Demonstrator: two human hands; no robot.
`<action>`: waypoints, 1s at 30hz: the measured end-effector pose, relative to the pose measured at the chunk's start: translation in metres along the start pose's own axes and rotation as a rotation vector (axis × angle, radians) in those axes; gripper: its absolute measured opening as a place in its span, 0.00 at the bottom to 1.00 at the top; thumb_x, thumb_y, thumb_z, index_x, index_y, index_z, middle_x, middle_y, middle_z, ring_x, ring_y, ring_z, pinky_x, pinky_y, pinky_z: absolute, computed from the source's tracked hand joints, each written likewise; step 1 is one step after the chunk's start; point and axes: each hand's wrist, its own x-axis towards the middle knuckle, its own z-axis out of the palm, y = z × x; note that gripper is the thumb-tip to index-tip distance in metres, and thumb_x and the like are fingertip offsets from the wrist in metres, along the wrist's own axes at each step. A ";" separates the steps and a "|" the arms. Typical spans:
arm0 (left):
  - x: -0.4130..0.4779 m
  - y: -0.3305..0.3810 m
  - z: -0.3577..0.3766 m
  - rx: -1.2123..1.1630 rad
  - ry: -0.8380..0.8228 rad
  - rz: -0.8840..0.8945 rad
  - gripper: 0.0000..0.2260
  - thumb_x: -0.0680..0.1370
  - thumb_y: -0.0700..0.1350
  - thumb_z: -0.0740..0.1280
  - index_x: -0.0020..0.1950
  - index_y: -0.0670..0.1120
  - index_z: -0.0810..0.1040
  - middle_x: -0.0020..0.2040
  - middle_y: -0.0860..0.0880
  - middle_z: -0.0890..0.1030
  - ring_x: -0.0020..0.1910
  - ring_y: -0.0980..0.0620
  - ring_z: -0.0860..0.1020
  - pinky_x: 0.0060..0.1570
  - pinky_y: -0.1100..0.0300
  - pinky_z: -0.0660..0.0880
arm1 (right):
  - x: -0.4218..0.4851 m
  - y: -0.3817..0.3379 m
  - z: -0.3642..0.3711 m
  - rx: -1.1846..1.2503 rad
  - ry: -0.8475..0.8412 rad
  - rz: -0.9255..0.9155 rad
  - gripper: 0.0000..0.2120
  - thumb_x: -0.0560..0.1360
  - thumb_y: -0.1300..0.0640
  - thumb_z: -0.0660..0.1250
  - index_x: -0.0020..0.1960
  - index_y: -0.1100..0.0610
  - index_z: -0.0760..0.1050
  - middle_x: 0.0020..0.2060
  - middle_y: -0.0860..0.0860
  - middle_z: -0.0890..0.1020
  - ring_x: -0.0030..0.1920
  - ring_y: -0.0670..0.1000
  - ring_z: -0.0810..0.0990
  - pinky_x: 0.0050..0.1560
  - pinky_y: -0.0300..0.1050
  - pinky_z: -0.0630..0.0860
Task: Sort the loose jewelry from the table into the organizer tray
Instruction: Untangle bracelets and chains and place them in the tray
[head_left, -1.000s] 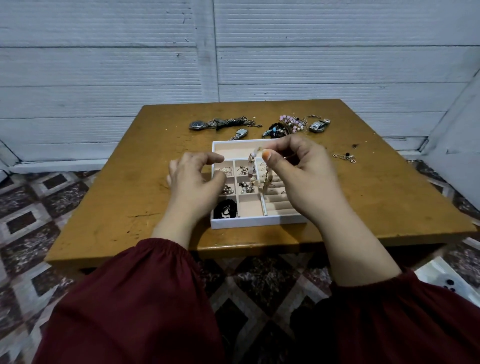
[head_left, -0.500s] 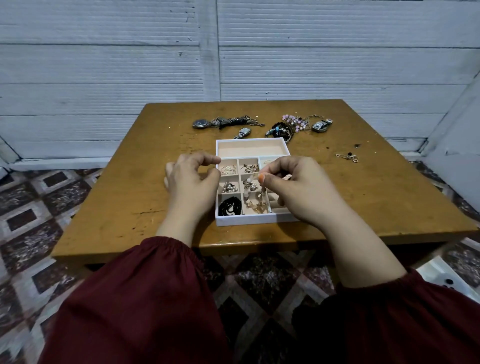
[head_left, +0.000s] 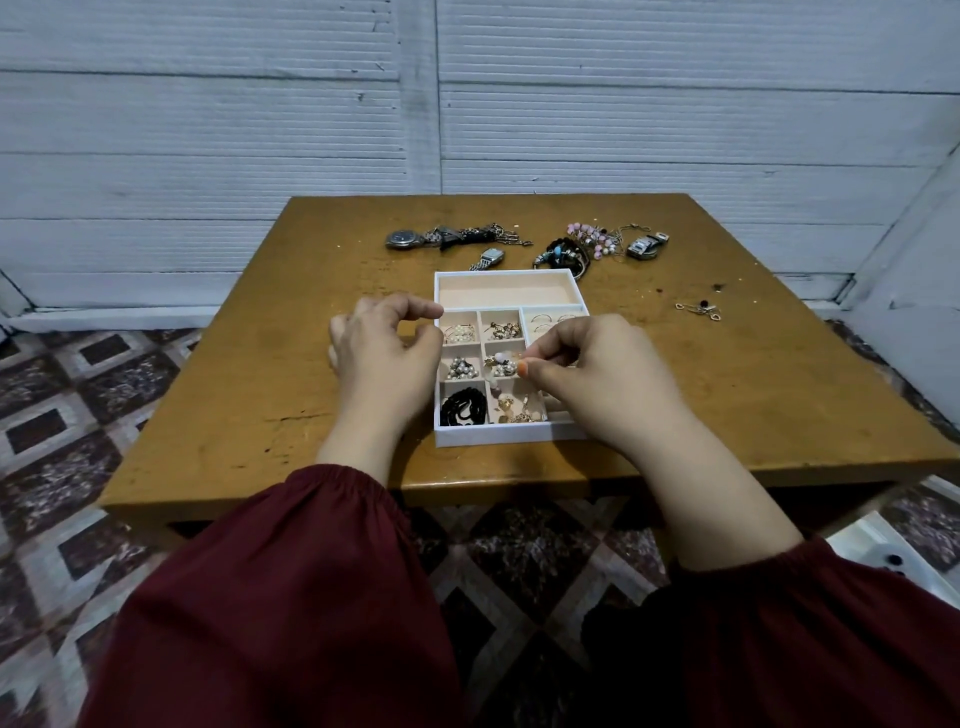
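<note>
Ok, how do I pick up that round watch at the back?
Pinch the round watch by its strap just right of the face, coming straight down from above. It lies flat on the table, strap stretched sideways, so the thin strap probably lifts easier than the face.

Right hand (head_left: 597, 375) pinches jewelry (head_left: 500, 357) over tray (head_left: 498, 435)

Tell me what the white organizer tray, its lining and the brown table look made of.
White compartment tray: rigid board or plastic, matte, crisp flat walls. Peach lining: probably velvety fabric, no glare. Brown square table: wood, worn varnish, scratches and cracks.
</note>
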 end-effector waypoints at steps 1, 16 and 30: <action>0.000 0.000 0.000 -0.001 0.000 -0.001 0.09 0.75 0.44 0.63 0.49 0.57 0.79 0.55 0.52 0.75 0.57 0.55 0.61 0.56 0.57 0.59 | 0.001 0.000 0.001 -0.012 0.004 0.015 0.07 0.71 0.49 0.72 0.36 0.49 0.80 0.29 0.43 0.81 0.37 0.44 0.79 0.40 0.45 0.76; 0.002 0.001 0.000 0.008 0.000 -0.002 0.09 0.75 0.44 0.64 0.48 0.57 0.79 0.55 0.52 0.74 0.61 0.49 0.64 0.57 0.55 0.59 | 0.003 -0.007 0.010 -0.314 -0.057 0.034 0.06 0.70 0.47 0.72 0.41 0.48 0.83 0.42 0.46 0.83 0.47 0.51 0.80 0.41 0.43 0.73; 0.004 0.002 0.002 0.019 0.014 0.021 0.09 0.75 0.44 0.63 0.49 0.56 0.80 0.56 0.51 0.76 0.62 0.48 0.64 0.56 0.57 0.59 | 0.023 -0.016 0.002 -0.229 -0.155 -0.079 0.02 0.71 0.47 0.71 0.42 0.44 0.81 0.33 0.42 0.77 0.42 0.47 0.77 0.41 0.42 0.71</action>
